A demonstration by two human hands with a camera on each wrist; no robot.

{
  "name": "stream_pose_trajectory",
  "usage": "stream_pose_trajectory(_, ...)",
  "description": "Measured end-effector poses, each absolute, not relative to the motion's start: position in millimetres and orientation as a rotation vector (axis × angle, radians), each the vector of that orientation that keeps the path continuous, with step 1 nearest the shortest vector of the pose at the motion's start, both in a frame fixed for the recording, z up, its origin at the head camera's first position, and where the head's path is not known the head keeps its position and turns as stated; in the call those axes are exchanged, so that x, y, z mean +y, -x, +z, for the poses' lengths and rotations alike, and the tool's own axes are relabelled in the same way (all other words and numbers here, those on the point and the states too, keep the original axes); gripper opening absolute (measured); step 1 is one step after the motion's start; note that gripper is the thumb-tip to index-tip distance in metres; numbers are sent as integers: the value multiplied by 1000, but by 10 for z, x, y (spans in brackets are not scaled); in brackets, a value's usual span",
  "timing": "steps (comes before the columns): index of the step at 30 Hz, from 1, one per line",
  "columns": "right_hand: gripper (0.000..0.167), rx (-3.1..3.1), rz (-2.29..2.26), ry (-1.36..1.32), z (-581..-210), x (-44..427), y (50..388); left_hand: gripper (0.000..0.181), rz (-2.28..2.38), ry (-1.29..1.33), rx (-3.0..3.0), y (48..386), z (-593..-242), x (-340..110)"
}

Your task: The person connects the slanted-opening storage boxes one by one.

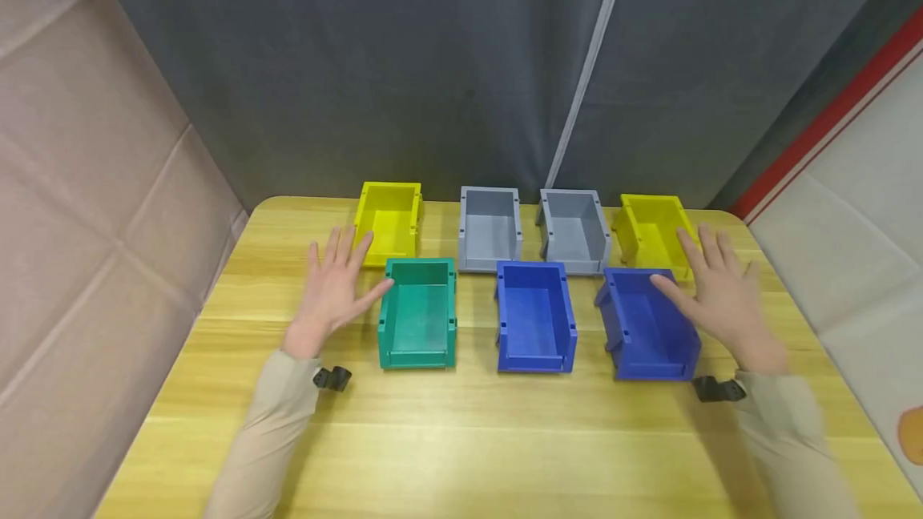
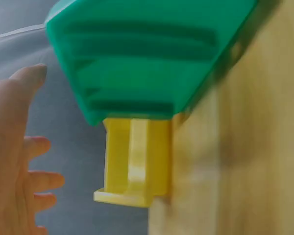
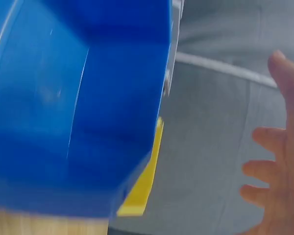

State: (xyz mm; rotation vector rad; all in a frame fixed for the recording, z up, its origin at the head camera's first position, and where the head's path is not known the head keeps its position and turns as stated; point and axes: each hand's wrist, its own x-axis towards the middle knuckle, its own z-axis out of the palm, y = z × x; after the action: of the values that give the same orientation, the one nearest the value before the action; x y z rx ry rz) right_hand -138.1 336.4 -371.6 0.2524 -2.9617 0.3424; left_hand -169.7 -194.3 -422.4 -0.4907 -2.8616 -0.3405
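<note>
In the head view my left hand (image 1: 334, 291) is spread palm down to the left of a green bin (image 1: 417, 360), its thumb near the bin's left edge. My right hand (image 1: 723, 303) is spread over the right side of a blue bin (image 1: 656, 363). Both hands hold nothing. The left wrist view shows the green bin's side (image 2: 137, 63) apart from the straight fingers of the left hand (image 2: 12, 161). In the right wrist view the right hand (image 3: 284, 166) likewise stands apart from the blue bin (image 3: 122, 98).
Another blue bin (image 1: 535, 363) stands between those two. Behind them are a yellow bin (image 1: 389, 223), two grey bins, one left (image 1: 490, 235) and one right (image 1: 574, 235), and a second yellow bin (image 1: 652, 231). They stand on a wooden table (image 1: 461, 455) before a dark curtain (image 1: 404, 70).
</note>
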Motion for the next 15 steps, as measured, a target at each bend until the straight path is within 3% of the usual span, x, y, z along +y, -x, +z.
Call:
stream_pose_trajectory(9,53,-2748,500,-484,-3797,2901,1426,70,-538,701,-2800,1692,-4384,-1820)
stream_pose_trajectory(15,43,-2702,649,-575,-3911,2601,1461,61,-686,653,-2784,1668,-4417,-1798)
